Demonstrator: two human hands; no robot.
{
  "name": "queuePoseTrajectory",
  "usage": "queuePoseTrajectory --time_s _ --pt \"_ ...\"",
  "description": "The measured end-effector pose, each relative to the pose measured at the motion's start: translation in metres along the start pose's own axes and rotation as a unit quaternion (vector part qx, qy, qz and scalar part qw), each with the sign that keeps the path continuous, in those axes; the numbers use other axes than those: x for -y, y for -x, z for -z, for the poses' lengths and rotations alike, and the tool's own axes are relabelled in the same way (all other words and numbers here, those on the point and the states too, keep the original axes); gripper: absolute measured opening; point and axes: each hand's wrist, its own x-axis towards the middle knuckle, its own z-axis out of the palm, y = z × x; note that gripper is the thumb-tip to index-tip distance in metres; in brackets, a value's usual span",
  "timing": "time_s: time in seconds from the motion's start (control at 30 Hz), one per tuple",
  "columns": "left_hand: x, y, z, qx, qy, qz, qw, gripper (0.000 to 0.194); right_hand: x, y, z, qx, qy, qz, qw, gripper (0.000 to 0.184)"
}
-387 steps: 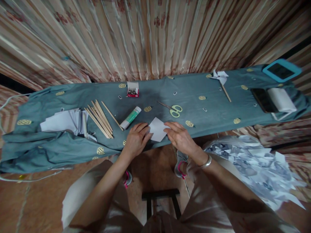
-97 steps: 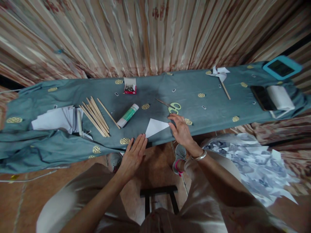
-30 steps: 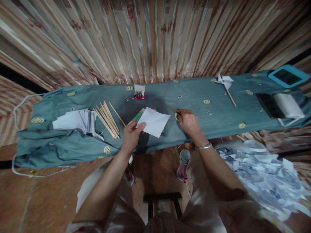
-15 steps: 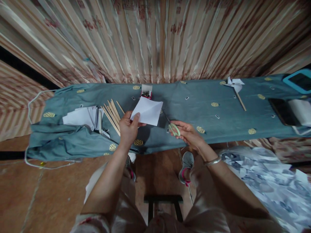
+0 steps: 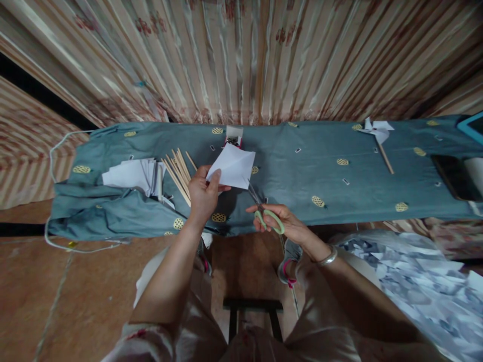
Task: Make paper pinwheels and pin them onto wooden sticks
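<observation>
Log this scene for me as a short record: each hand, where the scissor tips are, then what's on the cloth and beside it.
left hand: grips white paper by its left side, thumb on top
right hand: holds green-handled scissors
scissor tips: at the paper's lower right corner; contact unclear
behind paper: small box, partly hidden
cloth, left: paper stack, wooden sticks
cloth, right: paper pinwheel, dark flat device
beside cloth, lower right: heap of paper scraps

Dim light, soft shadow on teal cloth [image 5: 290, 173], edges stretched wide
</observation>
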Motion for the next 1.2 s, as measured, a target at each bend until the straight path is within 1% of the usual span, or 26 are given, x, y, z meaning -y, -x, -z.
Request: queuePoseTrajectory --time_s 0.17,0.3,0.47,0.73,1.03,1.2 --pt "0.0003 0.0019 -0.0014 -0.001 -0.01 0.003 1.0 0.046 0.0006 -0.0024 -0.0019 -0.003 -0.009 -0.009 1.0 0.058" --pt "0.0009 0.0025 -0.0026 0.002 0.001 0.008 1.0 0.047 0.0033 -0.0031 -0.0035 -0.007 -0.007 -0.016 1.0 0.057" --pt "0.0027 0.0027 -0.0029 0.006 -0.002 0.01 1.0 0.042 0.0053 -0.003 -0.0039 -0.014 -0.006 -0.023 1.0 0.057" --pt "0.0002 0.0045 -0.0041 0.016 -0.001 0.018 1.0 0.04 0.0071 -0.0027 -0.0048 -0.028 -0.011 -0.056 0.998 0.057" --pt "0.0005 0.005 -0.004 0.017 -0.004 0.02 1.0 0.037 0.0051 -0.0036 -0.0053 -0.035 -0.024 -0.049 0.998 0.053" --pt "-0.0004 0.0053 -0.0042 0.015 -0.003 0.015 1.0 0.037 0.0068 -0.0036 -0.0054 -0.035 -0.026 -0.061 0.997 0.052"
